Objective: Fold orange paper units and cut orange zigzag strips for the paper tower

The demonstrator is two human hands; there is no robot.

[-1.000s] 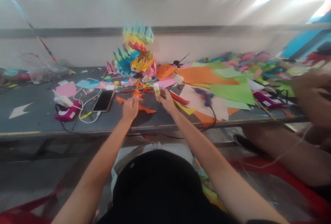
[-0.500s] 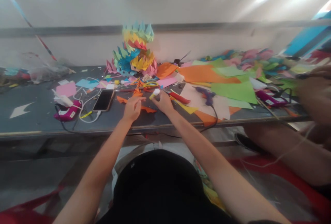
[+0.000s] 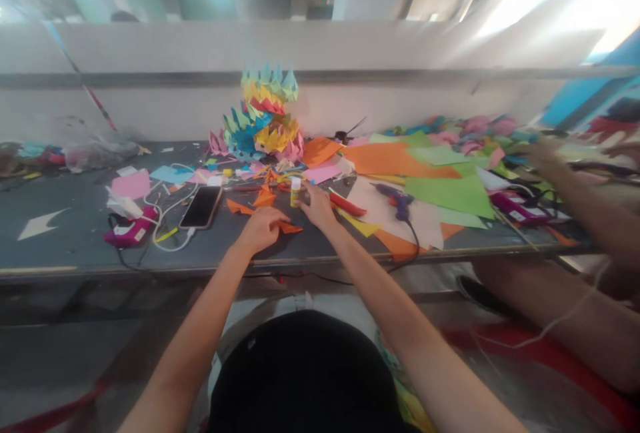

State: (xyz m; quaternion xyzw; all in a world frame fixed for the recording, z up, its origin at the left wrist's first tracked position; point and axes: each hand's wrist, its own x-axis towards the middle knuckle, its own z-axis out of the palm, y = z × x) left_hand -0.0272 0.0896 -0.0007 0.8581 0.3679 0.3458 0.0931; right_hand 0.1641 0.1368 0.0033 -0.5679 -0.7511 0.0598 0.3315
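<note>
Grey and long, the table (image 3: pixel 65 246) ran across the whole frame under a pale wall, its front edge a thin strip just below the person's wrists. Near the middle of the frame the left hand (image 3: pixel 261 228) lay palm down with bent fingers on an orange paper piece (image 3: pixel 289 227) close to that front edge; I could not tell whether it pinched the paper or only pressed on it. Just right of it and further up, the right hand (image 3: pixel 316 205) had its fingertips against a glue stick (image 3: pixel 295 191) that stood upright on the table; whether they gripped or merely touched it I could not tell.

Left of the hands lay a dark phone (image 3: pixel 201 207), then a pink device (image 3: pixel 131 233) with cables, and beyond these a bare stretch of table towards the left edge of the frame. Behind the hands, against the wall, a tower of folded coloured paper (image 3: pixel 263 116) stood. To the right the surface was crowded: a glue gun (image 3: pixel 397 194) with its cord over the front edge, and a green sheet (image 3: pixel 450 186) overlapping orange ones. At the far right a co-worker's arm (image 3: pixel 590 219) reached over the table, blurred.
</note>
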